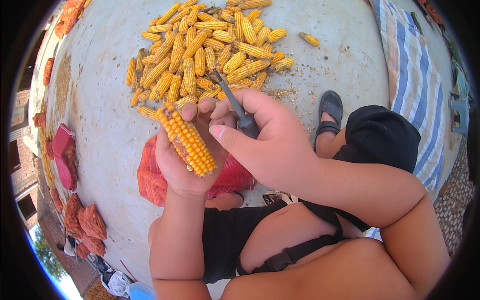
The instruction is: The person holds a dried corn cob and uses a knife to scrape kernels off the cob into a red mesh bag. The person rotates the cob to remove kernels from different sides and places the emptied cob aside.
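My left hand (173,168) is turned palm up and holds an ear of corn (188,143) with yellow kernels. Brown patches of bare cob show along its face and at its upper end. Close beside it, my right hand (275,140) grips a dark grey, screwdriver-like tool (233,98) by its handle. The tool's thin tip points up and away from me, apart from the ear. Beyond both hands lies a heap of husked corn ears (198,52) on the concrete floor (120,112). Below my hands is a red mesh sack (152,172), partly hidden by my left arm and hand.
Loose kernels (288,90) are scattered right of the heap, near a single ear (309,39) and my sandalled foot (330,112). A blue-and-white striped sheet (412,75) lies at right, beside a blue plastic stool (459,112). Filled mesh sacks (92,222) line the left side.
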`<state>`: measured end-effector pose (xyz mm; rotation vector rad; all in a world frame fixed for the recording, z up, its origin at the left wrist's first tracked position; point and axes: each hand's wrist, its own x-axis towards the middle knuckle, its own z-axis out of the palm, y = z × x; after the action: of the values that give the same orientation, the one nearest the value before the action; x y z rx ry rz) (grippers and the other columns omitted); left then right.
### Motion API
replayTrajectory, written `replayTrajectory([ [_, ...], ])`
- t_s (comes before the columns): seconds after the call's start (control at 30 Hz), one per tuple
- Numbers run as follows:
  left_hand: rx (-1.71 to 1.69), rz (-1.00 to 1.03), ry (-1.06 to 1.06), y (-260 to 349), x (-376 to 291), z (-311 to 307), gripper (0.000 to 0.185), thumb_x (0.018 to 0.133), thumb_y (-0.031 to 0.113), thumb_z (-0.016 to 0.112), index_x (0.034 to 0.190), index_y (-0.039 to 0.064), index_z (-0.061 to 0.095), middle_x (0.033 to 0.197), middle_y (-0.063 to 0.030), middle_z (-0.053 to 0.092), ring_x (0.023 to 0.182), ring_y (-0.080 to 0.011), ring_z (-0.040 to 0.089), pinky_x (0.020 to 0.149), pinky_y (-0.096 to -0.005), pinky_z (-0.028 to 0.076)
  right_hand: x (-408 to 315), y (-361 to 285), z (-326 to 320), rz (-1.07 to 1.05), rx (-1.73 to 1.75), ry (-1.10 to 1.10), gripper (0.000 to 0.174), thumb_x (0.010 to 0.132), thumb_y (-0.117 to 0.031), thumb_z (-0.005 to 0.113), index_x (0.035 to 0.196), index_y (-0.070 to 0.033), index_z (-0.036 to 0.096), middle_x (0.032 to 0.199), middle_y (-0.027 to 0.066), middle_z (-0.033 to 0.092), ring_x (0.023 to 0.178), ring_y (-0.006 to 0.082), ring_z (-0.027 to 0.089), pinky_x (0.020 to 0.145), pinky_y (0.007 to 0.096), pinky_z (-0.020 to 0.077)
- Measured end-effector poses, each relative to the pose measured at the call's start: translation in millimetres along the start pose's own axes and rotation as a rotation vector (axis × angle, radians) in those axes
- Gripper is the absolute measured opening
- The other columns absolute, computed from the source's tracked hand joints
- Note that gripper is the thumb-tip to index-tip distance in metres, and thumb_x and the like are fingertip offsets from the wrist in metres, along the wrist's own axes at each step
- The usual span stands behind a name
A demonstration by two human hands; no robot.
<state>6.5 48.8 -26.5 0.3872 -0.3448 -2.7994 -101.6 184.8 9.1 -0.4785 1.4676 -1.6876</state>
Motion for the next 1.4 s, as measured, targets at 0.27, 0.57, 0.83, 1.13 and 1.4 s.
replayTrajectory([
  [0.27,0.146,-0.024,0.052,5,-5,1,0.073,0.115,0.066,0.036,0.137,0.002,0.062,0.127,-0.0156,0.067,0.115,-0.0323,0.064,0.100,-0.0499,0.054,1,-3,-1,0.024,-0.360,-0.029,0.040,0.093,-0.019,0.089,0.125,-0.001,0.071,0.103,0.0011,0.071,0.092,0.0073,0.063,0.082,0.0275,0.0539],
  [0.57,0.307,0.041,0.227,0,-11,11,0.063,0.115,0.058,0.051,0.135,0.000,0.062,0.127,-0.0176,0.069,0.114,-0.0299,0.069,0.096,-0.0435,0.058,6,1,-1,0.122,-0.176,-0.079,0.036,0.099,-0.013,0.082,0.129,0.002,0.071,0.113,0.0048,0.076,0.101,0.0072,0.067,0.089,0.0271,0.0561],
  [0.83,0.581,0.105,0.244,4,-16,2,0.062,0.116,0.055,0.050,0.141,0.000,0.058,0.129,-0.0157,0.070,0.113,-0.0269,0.071,0.093,-0.0441,0.060,6,15,3,0.167,0.139,-0.076,0.029,0.101,-0.013,0.076,0.125,0.003,0.073,0.109,0.0070,0.080,0.096,0.0107,0.072,0.087,0.0306,0.0579],
  [1.13,0.572,0.143,0.239,1,-9,6,0.061,0.120,0.050,0.038,0.150,-0.001,0.053,0.138,-0.0170,0.066,0.124,-0.0307,0.068,0.110,-0.0491,0.054,7,16,1,-0.014,-0.019,-0.043,0.035,0.101,-0.010,0.074,0.133,0.003,0.071,0.117,0.0103,0.078,0.106,0.0134,0.071,0.095,0.0320,0.0571],
  [1.4,0.533,0.139,0.275,-10,-3,27,0.080,0.117,0.063,0.031,0.161,-0.002,0.045,0.146,-0.0193,0.064,0.117,-0.0266,0.069,0.101,-0.0439,0.058,0,7,-2,0.077,-0.075,-0.094,0.032,0.102,-0.002,0.073,0.133,0.004,0.068,0.125,0.0088,0.075,0.117,0.0135,0.070,0.104,0.0320,0.0564],
])
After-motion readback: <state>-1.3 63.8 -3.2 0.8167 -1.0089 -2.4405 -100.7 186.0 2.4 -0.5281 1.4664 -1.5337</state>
